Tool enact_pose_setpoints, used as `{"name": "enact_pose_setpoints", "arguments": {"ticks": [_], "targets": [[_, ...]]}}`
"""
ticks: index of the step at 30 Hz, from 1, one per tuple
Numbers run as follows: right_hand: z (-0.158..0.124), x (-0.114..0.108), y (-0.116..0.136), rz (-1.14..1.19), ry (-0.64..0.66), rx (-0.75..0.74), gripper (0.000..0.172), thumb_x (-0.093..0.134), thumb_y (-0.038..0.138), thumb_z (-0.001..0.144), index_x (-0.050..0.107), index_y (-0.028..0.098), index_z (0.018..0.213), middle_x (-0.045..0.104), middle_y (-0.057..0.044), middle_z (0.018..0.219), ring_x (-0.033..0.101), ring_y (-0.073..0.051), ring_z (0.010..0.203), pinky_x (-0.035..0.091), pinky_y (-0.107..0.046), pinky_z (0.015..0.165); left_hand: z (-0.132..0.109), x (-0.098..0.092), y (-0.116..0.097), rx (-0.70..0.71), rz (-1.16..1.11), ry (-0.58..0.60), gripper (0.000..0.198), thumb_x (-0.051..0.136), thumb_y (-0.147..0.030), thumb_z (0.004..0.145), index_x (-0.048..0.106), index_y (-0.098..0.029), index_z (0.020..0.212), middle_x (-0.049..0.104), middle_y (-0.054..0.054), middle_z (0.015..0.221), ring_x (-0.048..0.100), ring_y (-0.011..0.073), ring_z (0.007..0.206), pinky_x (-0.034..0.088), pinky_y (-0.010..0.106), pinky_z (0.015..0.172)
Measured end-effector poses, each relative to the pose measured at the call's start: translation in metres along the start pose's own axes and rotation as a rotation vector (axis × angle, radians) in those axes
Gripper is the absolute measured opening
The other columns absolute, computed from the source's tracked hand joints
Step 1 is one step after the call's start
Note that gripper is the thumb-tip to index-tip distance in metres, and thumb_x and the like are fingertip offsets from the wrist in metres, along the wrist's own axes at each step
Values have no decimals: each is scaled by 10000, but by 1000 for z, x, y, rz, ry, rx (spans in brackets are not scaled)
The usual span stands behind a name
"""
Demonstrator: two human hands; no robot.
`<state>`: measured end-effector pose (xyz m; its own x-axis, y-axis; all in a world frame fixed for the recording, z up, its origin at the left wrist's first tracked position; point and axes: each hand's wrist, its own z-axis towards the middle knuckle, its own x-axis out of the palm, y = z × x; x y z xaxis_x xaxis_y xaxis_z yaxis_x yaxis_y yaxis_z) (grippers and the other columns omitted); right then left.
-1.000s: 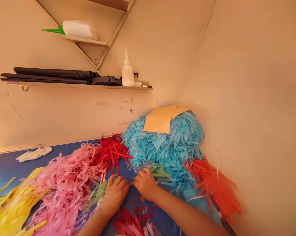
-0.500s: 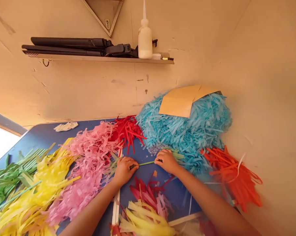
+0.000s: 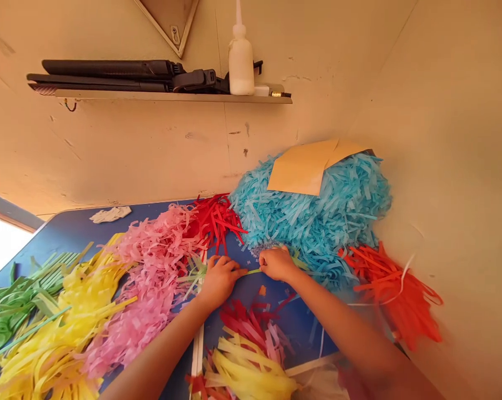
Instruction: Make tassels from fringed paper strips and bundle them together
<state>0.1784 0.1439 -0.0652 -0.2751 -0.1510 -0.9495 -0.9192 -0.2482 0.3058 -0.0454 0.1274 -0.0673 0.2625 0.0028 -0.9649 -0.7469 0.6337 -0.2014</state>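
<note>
A thin light-green paper strip (image 3: 254, 271), twisted tight in its middle, stretches between my hands just over the blue table (image 3: 257, 291). Loose green fringe shows beyond each hand. My left hand (image 3: 220, 280) is closed on the strip's left part, back of the hand upward. Its right part is pinched in the curled fingers of my right hand (image 3: 278, 263). Behind the right hand lies a small heap of pale shredded bits (image 3: 262, 249). Below the hands sits a bundle of yellow paper fringe (image 3: 249, 369) with pink and dark red strips (image 3: 246, 322).
Pink (image 3: 151, 294), yellow (image 3: 63, 333) and green (image 3: 21, 305) paper fringe fills the left side. Red strips (image 3: 217, 219) and a big blue fringe pile (image 3: 317, 222) topped by cardboard (image 3: 303, 166) lie behind. Orange-red fringe (image 3: 401, 289) is right. A shelf (image 3: 171, 97) holds a white bottle (image 3: 241, 66).
My hands have come closer together, so less of the twisted green strip shows between them. My left hand has shifted right and turned flatter over the strip; the view has moved slightly.
</note>
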Motion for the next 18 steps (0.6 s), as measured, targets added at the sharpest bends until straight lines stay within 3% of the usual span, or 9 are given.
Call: {"name": "enact_pose_setpoints", "arguments": {"ticks": [5, 7, 11, 15, 18], "targets": [[-11, 4, 9, -108, -110, -282, 83, 689, 257, 870, 731, 264, 941, 717, -35, 1002, 552, -232, 1021, 258, -465, 985, 1, -1, -1, 117, 34, -14, 288, 565, -147, 894, 735, -339, 1025, 711, 29, 938, 563, 243, 980, 300, 501, 982], [-13, 8, 13, -182, -133, -411, 84, 646, 277, 913, 723, 249, 931, 721, -30, 966, 558, -211, 994, 239, -474, 1023, 2, 0, -3, 145, 32, -58, 276, 587, -127, 858, 740, -315, 991, 707, 26, 910, 575, 241, 949, 310, 501, 973], [-5, 14, 14, -331, -188, -555, 219, 566, 155, 936, 679, 183, 750, 703, -22, 790, 560, -171, 791, 304, -436, 998, 5, 7, -6, 146, 28, -177, 171, 594, -182, 859, 734, -259, 920, 714, 27, 880, 612, 244, 914, 305, 521, 978], [4, 9, 15, -381, -282, -598, 235, 561, 143, 919, 654, 179, 707, 703, -23, 786, 555, -175, 756, 332, -432, 970, 11, 13, -5, 168, 65, -290, 222, 504, -177, 917, 707, -240, 853, 717, 8, 816, 645, 236, 846, 311, 518, 964], [4, -3, 26, -365, -341, -588, 250, 542, 158, 923, 644, 180, 696, 702, -18, 766, 561, -172, 744, 334, -437, 945, 12, 3, -3, 197, 130, -414, 292, 420, -138, 944, 677, -220, 830, 718, 8, 788, 660, 225, 792, 325, 499, 942]]}}
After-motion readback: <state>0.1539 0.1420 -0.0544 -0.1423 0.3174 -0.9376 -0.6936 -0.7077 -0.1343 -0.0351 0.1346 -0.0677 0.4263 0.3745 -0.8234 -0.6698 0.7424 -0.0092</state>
